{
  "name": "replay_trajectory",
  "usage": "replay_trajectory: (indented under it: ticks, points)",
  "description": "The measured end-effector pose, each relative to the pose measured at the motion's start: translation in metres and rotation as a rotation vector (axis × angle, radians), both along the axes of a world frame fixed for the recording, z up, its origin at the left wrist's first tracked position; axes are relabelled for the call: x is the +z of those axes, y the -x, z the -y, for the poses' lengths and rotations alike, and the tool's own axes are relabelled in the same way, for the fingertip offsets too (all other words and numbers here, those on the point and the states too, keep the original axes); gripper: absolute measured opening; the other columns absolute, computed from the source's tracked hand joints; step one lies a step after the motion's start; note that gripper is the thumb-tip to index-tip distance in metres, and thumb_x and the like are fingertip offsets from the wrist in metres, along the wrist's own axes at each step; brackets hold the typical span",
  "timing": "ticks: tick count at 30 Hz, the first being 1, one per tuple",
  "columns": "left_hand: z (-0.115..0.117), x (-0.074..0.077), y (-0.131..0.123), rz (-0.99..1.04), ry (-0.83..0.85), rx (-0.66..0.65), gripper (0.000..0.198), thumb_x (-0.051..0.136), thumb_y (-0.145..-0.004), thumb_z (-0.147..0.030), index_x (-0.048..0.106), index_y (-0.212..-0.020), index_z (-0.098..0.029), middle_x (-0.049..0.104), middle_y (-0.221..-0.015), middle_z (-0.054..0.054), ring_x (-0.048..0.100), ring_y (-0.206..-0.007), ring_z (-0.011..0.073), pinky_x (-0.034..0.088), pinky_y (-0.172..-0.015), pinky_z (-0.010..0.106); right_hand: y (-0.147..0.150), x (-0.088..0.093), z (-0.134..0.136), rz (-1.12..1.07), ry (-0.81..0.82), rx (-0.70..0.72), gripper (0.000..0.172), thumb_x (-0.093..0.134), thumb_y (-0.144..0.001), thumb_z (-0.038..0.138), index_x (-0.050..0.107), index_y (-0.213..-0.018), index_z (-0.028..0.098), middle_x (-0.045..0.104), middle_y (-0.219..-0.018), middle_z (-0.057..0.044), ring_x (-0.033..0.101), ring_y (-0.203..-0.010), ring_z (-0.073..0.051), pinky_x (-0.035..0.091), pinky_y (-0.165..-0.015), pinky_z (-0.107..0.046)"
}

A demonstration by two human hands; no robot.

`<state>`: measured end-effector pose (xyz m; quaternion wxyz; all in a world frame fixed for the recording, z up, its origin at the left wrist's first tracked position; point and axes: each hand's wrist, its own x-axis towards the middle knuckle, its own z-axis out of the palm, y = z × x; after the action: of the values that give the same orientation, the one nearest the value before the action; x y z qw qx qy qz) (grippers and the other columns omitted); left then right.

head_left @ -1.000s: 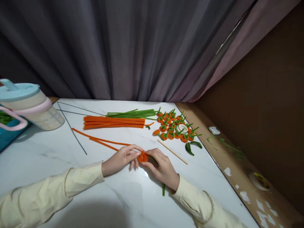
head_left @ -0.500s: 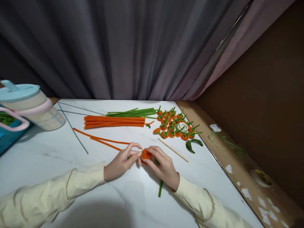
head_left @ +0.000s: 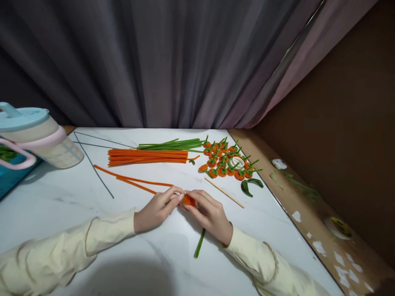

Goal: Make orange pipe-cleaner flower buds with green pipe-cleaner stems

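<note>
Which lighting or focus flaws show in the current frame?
Head view: broad soft shadow on the white tabletop's near part, faint glare just beyond; head view: brown surface at right very dark; head view: held orange piece soft, fine detail unclear.

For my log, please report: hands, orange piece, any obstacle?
Right hand pinching orange piece; left hand at its edge. Wooden stick apart, beyond. Nothing visibly blocking.

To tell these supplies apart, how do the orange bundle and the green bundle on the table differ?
The orange bundle is thicker; the green bundle looks sparser. The orange bundle lies nearer the camera, the green bundle just beyond it. The orange bundle's ends are fairly even, while the green bundle's splay unevenly. Both are long strands lying crosswise on the white table.
</note>
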<state>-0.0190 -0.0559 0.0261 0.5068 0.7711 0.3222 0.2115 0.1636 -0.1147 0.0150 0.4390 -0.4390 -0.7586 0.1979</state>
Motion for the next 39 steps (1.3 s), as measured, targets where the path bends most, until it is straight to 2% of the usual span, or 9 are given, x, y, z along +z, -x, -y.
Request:
replay_trajectory:
  ticks: [5,8,14,19,22,27,30,34,39]
  points:
    - [-0.007,0.002,-0.003,0.089,0.240,-0.053,0.025,0.035,-0.094,-0.043,0.041,-0.096,-0.019,0.061,-0.064,0.000,0.053,-0.056,0.0122,0.040,-0.055,0.024,0.001,0.001,-0.002,-0.035,0.061,-0.021,0.023,0.053,-0.088,0.018,0.057,-0.110,0.018,0.059,-0.097,-0.009,0.058,-0.073,-0.013,0.051,-0.067,-0.024]
    - [-0.006,-0.001,-0.004,0.087,0.299,-0.074,0.027,0.035,-0.093,-0.046,0.040,-0.091,-0.019,0.058,-0.058,-0.003,0.047,-0.049,0.0105,0.038,-0.051,0.022,0.003,0.003,-0.003,-0.067,0.110,-0.060,0.017,0.056,-0.085,0.021,0.059,-0.102,0.018,0.060,-0.091,-0.007,0.056,-0.071,-0.014,0.049,-0.063,-0.024]
    - [-0.001,0.004,-0.001,0.006,0.090,-0.114,0.029,0.033,-0.095,-0.040,0.043,-0.077,-0.019,0.047,-0.053,-0.007,0.043,-0.051,0.0089,0.036,-0.057,0.021,0.005,0.005,-0.002,-0.076,0.165,-0.002,0.022,0.059,-0.084,0.021,0.059,-0.106,0.019,0.061,-0.092,-0.007,0.057,-0.075,-0.014,0.048,-0.066,-0.025]
    - [0.003,0.007,0.001,-0.048,0.024,-0.124,0.030,0.031,-0.095,-0.038,0.043,-0.075,-0.019,0.043,-0.052,-0.007,0.041,-0.048,0.0086,0.034,-0.053,0.020,0.006,0.007,-0.002,-0.129,0.160,-0.033,0.008,0.059,-0.083,0.020,0.061,-0.091,0.018,0.061,-0.085,-0.005,0.057,-0.073,-0.014,0.047,-0.063,-0.024]
    - [0.002,0.005,0.000,-0.008,0.121,-0.099,0.030,0.035,-0.094,-0.041,0.045,-0.076,-0.018,0.043,-0.047,-0.008,0.040,-0.046,0.0084,0.034,-0.053,0.020,0.006,0.006,-0.003,-0.200,0.213,-0.036,0.006,0.061,-0.081,0.019,0.062,-0.087,0.018,0.061,-0.084,-0.005,0.058,-0.072,-0.014,0.048,-0.063,-0.023]
    - [-0.005,-0.001,-0.003,0.129,0.524,-0.151,0.037,0.044,-0.088,-0.051,0.047,-0.072,-0.017,0.045,-0.041,-0.007,0.030,-0.036,0.0059,0.024,-0.041,0.020,0.003,0.004,-0.005,-0.406,0.392,-0.010,0.013,0.065,-0.078,0.023,0.063,-0.089,0.018,0.061,-0.089,-0.005,0.059,-0.072,-0.013,0.049,-0.065,-0.024]
    - [-0.008,-0.004,-0.003,0.172,0.652,-0.182,0.039,0.051,-0.083,-0.053,0.049,-0.071,-0.015,0.049,-0.043,-0.005,0.032,-0.034,0.0054,0.023,-0.040,0.020,0.003,0.004,-0.005,-0.563,0.539,0.034,0.019,0.068,-0.076,0.027,0.061,-0.091,0.018,0.062,-0.083,-0.003,0.061,-0.070,-0.013,0.050,-0.066,-0.025]
    - [-0.008,-0.007,-0.004,0.171,0.673,-0.192,0.041,0.053,-0.082,-0.055,0.050,-0.071,-0.015,0.052,-0.044,-0.003,0.039,-0.036,0.0065,0.030,-0.042,0.020,0.004,0.006,-0.005,-0.698,0.658,0.053,0.021,0.070,-0.075,0.029,0.061,-0.092,0.019,0.063,-0.076,0.000,0.063,-0.069,-0.013,0.051,-0.069,-0.026]
    - [-0.008,-0.008,-0.005,0.170,0.559,-0.076,0.042,0.054,-0.080,-0.056,0.051,-0.070,-0.015,0.055,-0.055,-0.001,0.045,-0.043,0.0083,0.035,-0.045,0.021,0.003,0.008,-0.005,-0.720,0.681,0.036,0.028,0.068,-0.077,0.033,0.062,-0.101,0.020,0.068,-0.087,-0.003,0.065,-0.078,-0.015,0.052,-0.077,-0.030]
